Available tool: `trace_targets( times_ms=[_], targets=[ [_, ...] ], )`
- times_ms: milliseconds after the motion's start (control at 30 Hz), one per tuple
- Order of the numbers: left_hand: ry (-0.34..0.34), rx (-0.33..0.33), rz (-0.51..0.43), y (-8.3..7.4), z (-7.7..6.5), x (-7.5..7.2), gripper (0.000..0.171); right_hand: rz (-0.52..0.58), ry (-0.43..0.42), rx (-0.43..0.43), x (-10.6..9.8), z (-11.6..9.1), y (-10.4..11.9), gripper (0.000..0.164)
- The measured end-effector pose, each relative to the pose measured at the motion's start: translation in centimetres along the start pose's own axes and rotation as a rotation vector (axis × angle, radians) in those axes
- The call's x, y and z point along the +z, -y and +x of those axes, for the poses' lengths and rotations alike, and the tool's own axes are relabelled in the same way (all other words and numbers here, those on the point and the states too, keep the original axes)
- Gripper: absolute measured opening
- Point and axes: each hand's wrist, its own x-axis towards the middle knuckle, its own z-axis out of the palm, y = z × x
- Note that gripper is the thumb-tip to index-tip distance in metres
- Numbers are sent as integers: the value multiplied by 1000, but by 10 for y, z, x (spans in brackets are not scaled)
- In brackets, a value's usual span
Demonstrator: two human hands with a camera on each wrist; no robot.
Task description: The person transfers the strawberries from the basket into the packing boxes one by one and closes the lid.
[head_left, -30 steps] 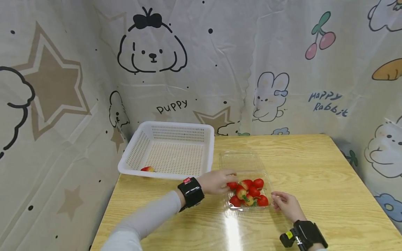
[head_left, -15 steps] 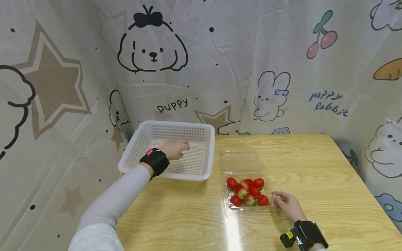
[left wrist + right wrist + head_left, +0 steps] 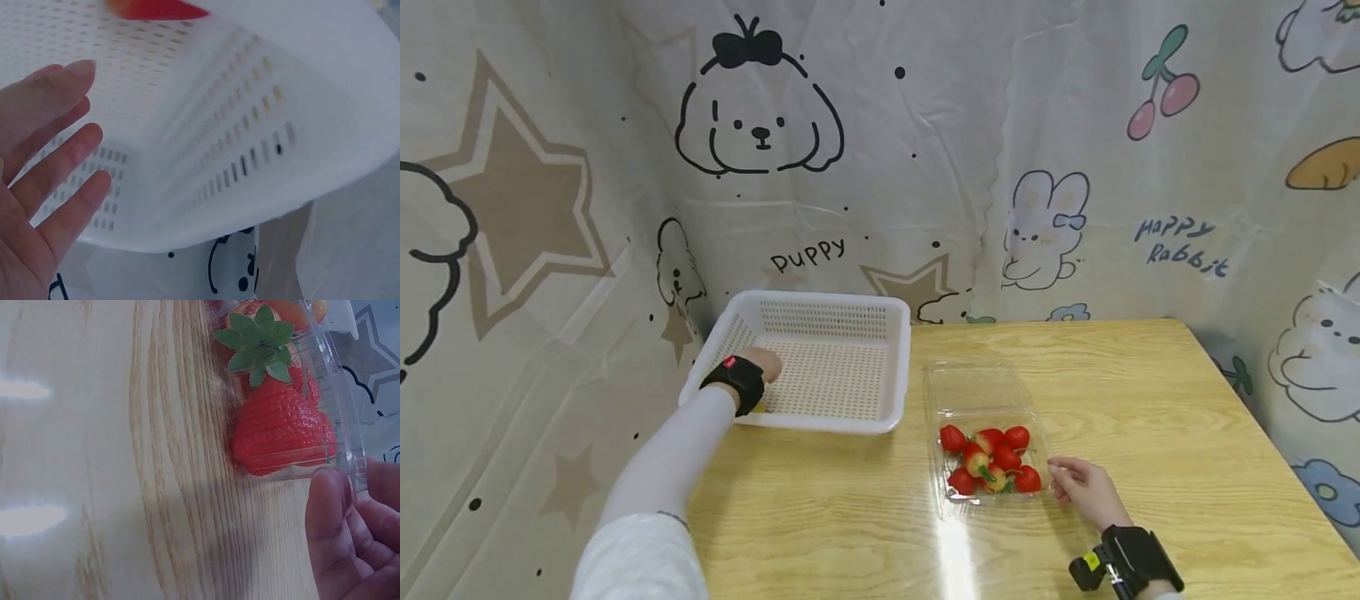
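My left hand [image 3: 766, 363] reaches into the left side of a white perforated basket [image 3: 895, 367]. In the left wrist view its fingers are spread and hold nothing, beside the basket's slotted wall. A red and yellowish strawberry [image 3: 156, 9] shows at the top of that view, apart from the fingertips; in the head view the wrist mostly hides it. My right hand [image 3: 1088, 492] pinches the right edge of a clear plastic clamshell box [image 3: 350, 425] between thumb and fingers. Several strawberries [image 3: 1006, 457], some red, some partly yellow with green leaves, lie in the box, whose lid [image 3: 973, 385] is folded back.
Basket and box stand on a light wooden table [image 3: 1120, 375], the basket at the back left. A printed curtain [image 3: 955, 167] hangs behind the table and along its sides. Black straps with cameras sit on both wrists.
My left hand has moved left from the strawberries in the box, across the basket, to its left side near the strawberry there. The right hand keeps its pinch on the box.
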Motion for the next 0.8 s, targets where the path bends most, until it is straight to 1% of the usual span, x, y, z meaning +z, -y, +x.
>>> trace_targets(
  times_ms=[33,67,100,133,167,200,233,300,333,367,400,433,467,533,600,633,667,700,733,767,800],
  targets=[
    [5,0,13,-2,-5,-1,42,0,0,-2,0,0,0,33],
    [2,-21,4,-6,-10,-2,42,-1,2,-5,0,-1,1,33],
    [-53,5,-18,-9,-19,-3,42,1,2,-6,0,-1,1,33],
    [-52,-2,-26,-24,-35,-16,42,2,1,-6,1,-1,1,33],
    [-79,4,-42,-36,-49,-26,41,1,1,-2,1,-1,1,33],
    [-67,-20,-66,-52,-64,-39,41,-1,4,-2,1,-2,1,34],
    [-83,-32,-84,-64,-77,-48,41,-1,5,2,2,-2,1,34],
    [-108,-35,-75,-89,-103,-67,40,-3,6,9,2,-3,1,33],
    [-83,-64,-42,-104,-114,-79,39,-4,7,11,3,-3,1,33],
    [-100,-70,-26,-110,-120,-83,38,-5,8,12,3,-3,0,33],
    [-98,-84,-6,-116,-125,-85,36,-6,11,7,3,-3,0,34],
    [-92,-101,8,-118,-127,-85,33,-3,11,8,3,-3,0,34],
    [-137,-82,23,-111,-121,-74,30,-2,11,4,3,-3,0,34],
    [-144,-101,8,-97,-107,-54,26,4,9,0,2,-2,0,34],
    [-139,-121,-23,-75,-84,-27,23,5,7,-6,1,-1,0,34],
    [-170,-119,-29,-61,-72,-9,21,7,6,-7,1,-1,0,35],
    [-198,-113,-20,-48,-60,8,19,9,5,-8,1,-1,0,35],
    [-152,-138,-16,-44,-54,14,16,7,6,-10,1,-1,0,35],
    [-160,-128,6,-33,-43,29,16,4,6,-13,0,-1,0,35],
    [-201,-106,35,-22,-33,44,14,2,7,-15,0,-1,1,35],
    [-217,-97,58,-15,-26,55,13,2,6,-13,0,-1,1,34]
  ],
)
